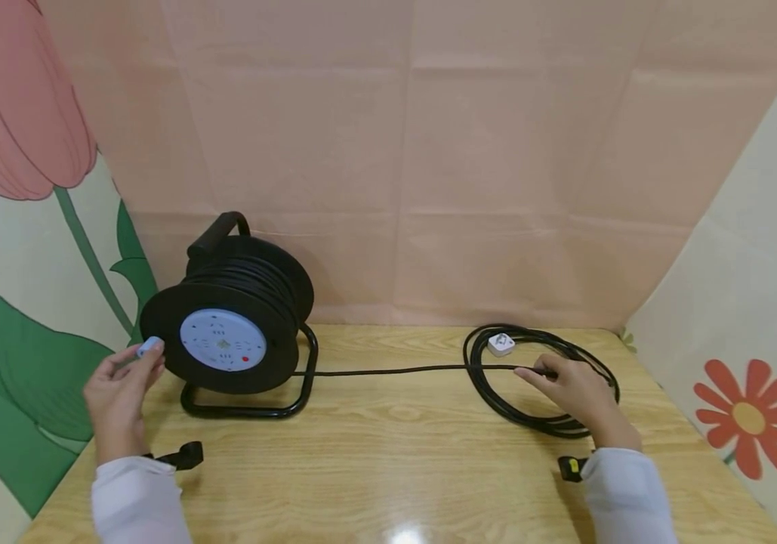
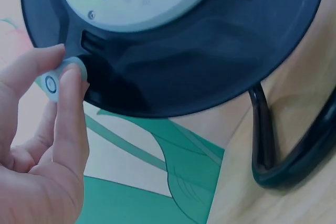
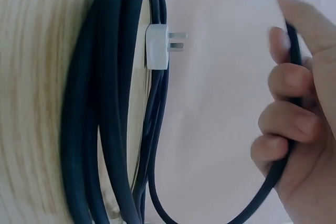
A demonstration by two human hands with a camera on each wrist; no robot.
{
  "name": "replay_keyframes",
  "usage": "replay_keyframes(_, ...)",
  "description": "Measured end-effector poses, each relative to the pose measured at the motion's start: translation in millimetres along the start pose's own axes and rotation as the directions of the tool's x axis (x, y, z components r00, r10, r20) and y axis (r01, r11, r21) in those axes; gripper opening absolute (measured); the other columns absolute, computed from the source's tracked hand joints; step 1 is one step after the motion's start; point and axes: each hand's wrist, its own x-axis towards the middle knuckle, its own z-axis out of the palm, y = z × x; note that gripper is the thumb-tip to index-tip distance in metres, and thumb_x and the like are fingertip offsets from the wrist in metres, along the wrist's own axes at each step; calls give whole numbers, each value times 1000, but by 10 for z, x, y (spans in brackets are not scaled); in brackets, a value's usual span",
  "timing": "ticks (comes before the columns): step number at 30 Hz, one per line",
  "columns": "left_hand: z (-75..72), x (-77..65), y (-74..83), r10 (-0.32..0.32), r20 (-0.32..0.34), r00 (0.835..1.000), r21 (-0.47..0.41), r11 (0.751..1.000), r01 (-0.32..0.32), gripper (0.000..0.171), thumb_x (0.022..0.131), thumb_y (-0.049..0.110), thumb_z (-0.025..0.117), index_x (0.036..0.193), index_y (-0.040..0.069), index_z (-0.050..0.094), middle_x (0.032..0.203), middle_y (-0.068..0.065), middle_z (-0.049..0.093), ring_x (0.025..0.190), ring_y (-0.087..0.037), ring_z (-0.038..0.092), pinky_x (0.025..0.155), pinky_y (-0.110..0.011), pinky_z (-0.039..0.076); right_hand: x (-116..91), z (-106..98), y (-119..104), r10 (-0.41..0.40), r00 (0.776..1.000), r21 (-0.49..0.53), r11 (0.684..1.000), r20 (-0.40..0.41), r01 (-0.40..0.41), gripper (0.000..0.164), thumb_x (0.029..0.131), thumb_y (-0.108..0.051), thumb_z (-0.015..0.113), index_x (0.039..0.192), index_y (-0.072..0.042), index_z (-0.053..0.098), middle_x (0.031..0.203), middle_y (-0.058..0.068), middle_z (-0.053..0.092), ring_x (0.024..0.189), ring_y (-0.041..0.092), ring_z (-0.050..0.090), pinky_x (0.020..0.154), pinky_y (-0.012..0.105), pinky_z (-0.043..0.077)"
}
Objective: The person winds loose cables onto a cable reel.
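A black cable reel (image 1: 164, 332) stands on its tube frame at the left, cable wound round its drum and a pale socket panel (image 1: 223, 340) on its face. My left hand (image 1: 119, 397) pinches the small light-blue knob (image 2: 51, 83) at the disc's rim between thumb and fingers. From the drum a black cable (image 1: 388, 371) runs across the table to my right hand (image 1: 581, 393), whose fingers curl round it. Below that hand lies a loose coil of the same cable (image 3: 107, 98), with a white plug (image 3: 157, 46) inside, its prongs facing up.
The wooden table (image 1: 374, 453) carries all of this. A pink cloth backdrop (image 1: 429, 151) hangs behind it, and flower-printed panels (image 1: 755, 423) flank both sides. Black straps with small mounts sit at both wrists.
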Motion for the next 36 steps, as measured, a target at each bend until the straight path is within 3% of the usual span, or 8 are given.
replay_keyframes(5,39,-9,12,10,-15,1000,-69,998,-11,36,71,-3,89,102,3,70,84,-9,72,69,-16,72,68,-23,58,14,26,-6,-52,999,48,997,-12,52,32,99,-49,60,100,-19,70,86,-5,66,70,14,55,64,39,47)
replay_keyframes(9,72,-5,19,30,-24,999,-101,994,-32,38,70,-3,89,103,2,71,85,-10,72,70,-16,72,68,-23,58,3,12,-17,-22,1000,14,1000,-18,22,36,95,-57,61,94,-22,68,77,-6,62,64,14,52,57,37,43)
replay_keyframes(13,115,-6,16,73,-51,996,-125,989,-79,40,68,-2,91,103,0,72,83,-11,72,70,-16,72,66,-23,58,-8,1,-25,25,1000,-34,999,-13,-26,41,90,-66,62,83,-25,63,64,-5,48,57,15,44,51,33,34)
replay_keyframes(21,179,-45,25,129,-69,989,-149,979,-138,46,66,2,93,107,-1,73,84,-11,73,73,-17,72,67,-23,58,22,24,-58,-59,998,19,998,-20,59,29,98,-50,62,91,-22,70,72,-8,56,63,14,47,61,35,39)
replay_keyframes(23,198,-63,30,135,-72,988,-168,975,-146,45,67,0,92,107,-2,73,83,-12,73,73,-17,72,67,-23,58,17,37,-52,-58,998,11,998,-30,58,33,97,-51,62,83,-22,67,67,-7,52,59,14,44,59,34,38)
replay_keyframes(28,280,-117,35,160,-78,984,-213,962,-173,44,69,-3,90,109,-4,72,84,-12,73,74,-17,72,68,-23,58,-17,66,-19,-21,996,-122,992,-82,11,49,91,-64,62,64,-25,48,55,-6,34,50,15,36,46,33,27)
replay_keyframes(30,312,-138,30,163,-81,983,-232,956,-178,45,69,-3,90,111,-3,72,85,-12,73,75,-17,72,68,-23,58,-22,68,-18,-22,995,-142,990,-92,9,48,90,-64,63,64,-26,48,55,-7,34,49,15,36,45,32,26)
replay_keyframes(36,385,-161,-2,175,-100,979,-288,937,-197,45,72,-2,88,114,-3,72,88,-11,69,78,-16,69,71,-22,58,-14,51,-48,-49,997,-40,998,-53,47,35,96,-54,61,79,-23,60,61,-6,42,55,15,40,55,33,33)
